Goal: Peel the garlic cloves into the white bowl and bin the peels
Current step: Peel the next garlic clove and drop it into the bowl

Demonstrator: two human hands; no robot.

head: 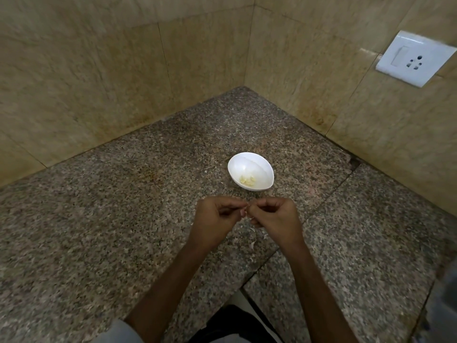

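A white bowl (249, 167) stands on the granite counter with several peeled garlic cloves (247, 180) at its near side. Just in front of the bowl, my left hand (216, 217) and my right hand (275, 216) meet above the counter with curled fingers. Between their fingertips they pinch a small garlic clove (244, 212), mostly hidden by the fingers. Thin pale garlic peels (252, 243) lie scattered on the counter under and just behind my hands.
The speckled granite counter (123, 219) fills a corner between two beige tiled walls. A seam runs across the counter on the right. A white switch and socket plate (415, 59) sits on the right wall. The counter's front edge is near my body.
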